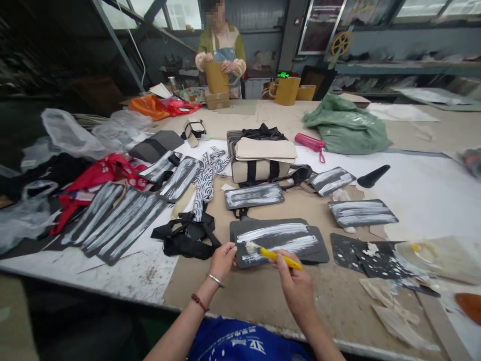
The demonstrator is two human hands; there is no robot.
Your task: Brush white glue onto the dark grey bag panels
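My right hand (pixel 295 283) is closed around a yellow-handled brush (pixel 276 255), whose white bristles rest on a dark grey panel (pixel 278 240) streaked with white glue. My left hand (pixel 222 259) pinches the left edge of that panel and holds it down on the brown cardboard sheet (pixel 263 296). The panel lies on top of a small stack of similar panels. More glue-streaked panels (pixel 253 195) lie beyond it.
Several coated panels (pixel 120 220) lie at left, with black straps (pixel 188 235), red fabric (pixel 97 175) and plastic bags. A cream and black bag (pixel 263 160) stands mid-table beside a pink case (pixel 310 142) and green bag (pixel 345 125). Across the table a person (pixel 221 50) handles a brown paper bag.
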